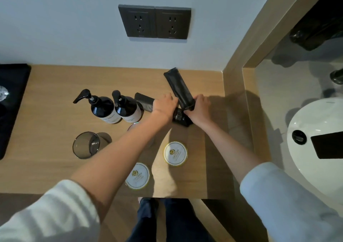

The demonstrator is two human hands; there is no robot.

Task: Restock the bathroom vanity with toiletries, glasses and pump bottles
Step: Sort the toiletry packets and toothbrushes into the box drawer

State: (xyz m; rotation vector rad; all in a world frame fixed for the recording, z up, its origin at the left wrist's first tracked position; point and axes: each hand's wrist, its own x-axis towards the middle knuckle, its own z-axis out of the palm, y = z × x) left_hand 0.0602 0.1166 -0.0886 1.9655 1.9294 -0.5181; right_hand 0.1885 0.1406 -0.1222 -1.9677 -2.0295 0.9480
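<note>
Left grip [164, 102]: fingers curled down over the right end of a short flat black pouch [143, 101], which sticks out to this grip's left and lies on the worktop.
Right grip [201, 105]: closed in a pinch on the near end of a long black glossy sachet [179, 87]. The sachet slants away from the grip toward the wall, and its far end lies beyond both grips.
Between the grips: the held end of the long sachet. The left grip's knuckles are just beside it.
Below the grips: a small black printed packet [181, 119] lies on the light wooden worktop [55, 167] between the two wrists. I cannot tell whether either grip touches it.
Left of the left grip: two dark pump bottles with pale labels, one nearer [127, 108] and one farther [103, 108], standing side by side and touching. The short pouch is right against the nearer one.
Nearer the person than the left grip: a smoky tinted glass tumbler [86, 145], off to the left of the forearm.
Nearer the person than both grips: two round white paper coasters with gold print, one under the right forearm's side [175, 153] and one closer to the worktop edge [137, 175].
Beyond the grips: a dark double wall socket [155, 22].
Right of the right grip: a white basin [315, 123], well apart.
</note>
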